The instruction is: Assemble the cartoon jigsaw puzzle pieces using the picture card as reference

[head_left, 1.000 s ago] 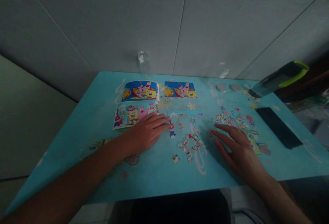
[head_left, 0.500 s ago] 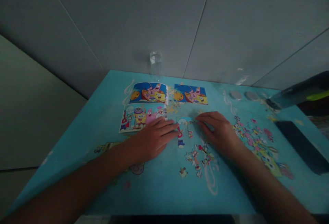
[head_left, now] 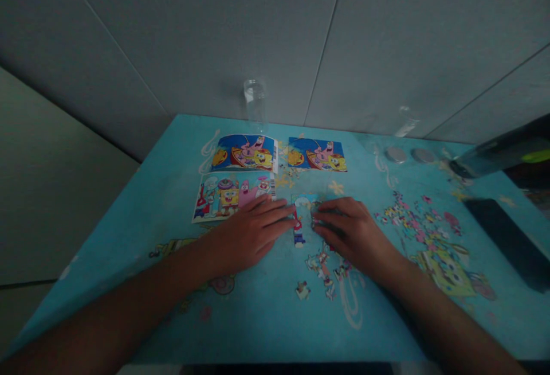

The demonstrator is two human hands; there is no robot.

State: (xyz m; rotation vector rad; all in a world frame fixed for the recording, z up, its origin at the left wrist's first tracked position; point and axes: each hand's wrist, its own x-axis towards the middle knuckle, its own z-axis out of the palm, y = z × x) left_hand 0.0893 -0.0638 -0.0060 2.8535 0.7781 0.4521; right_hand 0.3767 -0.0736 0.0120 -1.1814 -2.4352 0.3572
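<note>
A partly joined puzzle section (head_left: 298, 229) lies on the blue table between my hands. My left hand (head_left: 253, 229) rests flat with its fingers spread, fingertips at the section's left edge, overlapping the lower picture sheet (head_left: 230, 194). My right hand (head_left: 350, 231) is bent over the section's right side, fingertips on a small puzzle piece (head_left: 315, 220) that they partly hide. Loose pieces (head_left: 320, 263) lie in a small group just below, partly under the right hand. A single piece (head_left: 303, 290) sits nearer the front edge.
Two picture sheets, one curled (head_left: 244, 154) and one flat (head_left: 317, 155), lie at the back. Clear jars (head_left: 255, 102) stand by the wall. Right of my hands are round lids (head_left: 396, 155), scattered pieces (head_left: 415, 220), a dark case (head_left: 507, 243) and a bottle (head_left: 494, 154).
My right hand has moved left and slightly down, its fingertips now on the right side of the puzzle section. My left hand has stayed in place. The camera view has shifted slightly.
</note>
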